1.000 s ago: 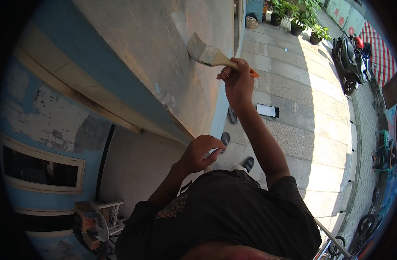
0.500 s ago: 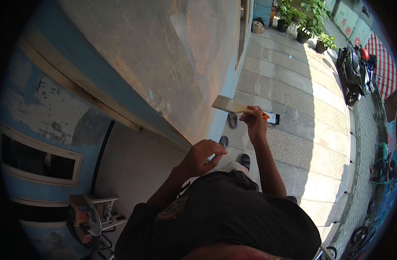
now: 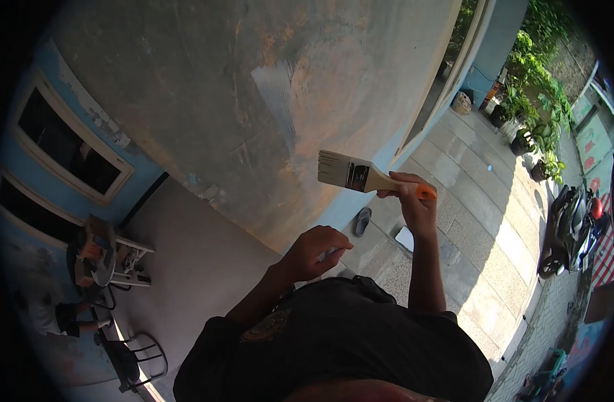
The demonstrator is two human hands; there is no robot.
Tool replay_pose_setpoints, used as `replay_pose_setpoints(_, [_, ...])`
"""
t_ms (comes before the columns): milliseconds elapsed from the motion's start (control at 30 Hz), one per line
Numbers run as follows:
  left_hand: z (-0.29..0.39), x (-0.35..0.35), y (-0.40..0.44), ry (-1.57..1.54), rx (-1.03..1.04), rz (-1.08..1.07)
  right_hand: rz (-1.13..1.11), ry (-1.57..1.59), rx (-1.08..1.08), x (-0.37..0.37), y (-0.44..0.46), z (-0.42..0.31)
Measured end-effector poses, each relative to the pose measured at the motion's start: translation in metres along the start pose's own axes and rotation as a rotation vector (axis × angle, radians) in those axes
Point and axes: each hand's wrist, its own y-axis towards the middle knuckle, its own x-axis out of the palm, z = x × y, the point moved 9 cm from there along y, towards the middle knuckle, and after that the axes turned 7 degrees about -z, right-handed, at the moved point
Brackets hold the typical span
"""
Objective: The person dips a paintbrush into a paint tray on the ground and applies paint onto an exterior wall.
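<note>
My right hand is closed around the handle of a wide paintbrush. The brush has pale bristles split into clumps, a dark label and an orange handle end; its bristles point left, in front of a worn grey wall. From this angle I cannot tell whether they touch the wall. A lighter streaked patch shows on the wall above the brush. My left hand is curled near the wall's lower edge, thumb close to the fingers; what it holds, if anything, is unclear.
A dark sandal and a phone-like flat object lie on the paved floor. Potted plants and a parked motorbike stand at right. A cluttered small table, a chair and another person are at left.
My view has turned toward the wall, showing more of it. The paintbrush has rotated so its flat, labelled side shows. My left hand stays curled.
</note>
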Motion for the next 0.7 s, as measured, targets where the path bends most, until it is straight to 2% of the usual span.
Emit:
replay_pose_setpoints(167, [0.006, 0.013, -0.005, 0.088, -0.153, 0.164, -0.184, -0.074, -0.047, -0.001, 0.046, -0.029])
replay_pose_setpoints(233, [0.005, 0.017, -0.016, 0.121, -0.236, 0.244, -0.339, -0.170, -0.290, 0.016, 0.065, -0.066])
replay_pose_setpoints(300, [0.015, 0.018, -0.027, 0.123, -0.291, 0.315, -0.373, -0.281, -0.521, 0.029, 0.079, -0.113])
replay_pose_setpoints(400, [0.029, 0.015, -0.048, 0.156, -0.418, 0.422, -0.280, -0.526, -0.837, 0.051, 0.092, -0.179])
replay_pose_setpoints(433, [0.033, 0.015, -0.054, 0.163, -0.425, 0.438, -0.275, -0.507, -0.921, 0.057, 0.097, -0.194])
replay_pose_setpoints(567, [0.050, 0.021, -0.070, 0.285, -0.432, 0.506, -0.309, -0.746, -1.272, 0.102, 0.116, -0.225])
replay_pose_setpoints(600, [0.054, 0.021, -0.072, 0.296, -0.415, 0.523, -0.312, -0.741, -1.276, 0.108, 0.114, -0.221])
replay_pose_setpoints(700, [0.069, 0.028, -0.077, 0.301, -0.400, 0.542, -0.421, -0.926, -1.066, 0.131, 0.105, -0.162])
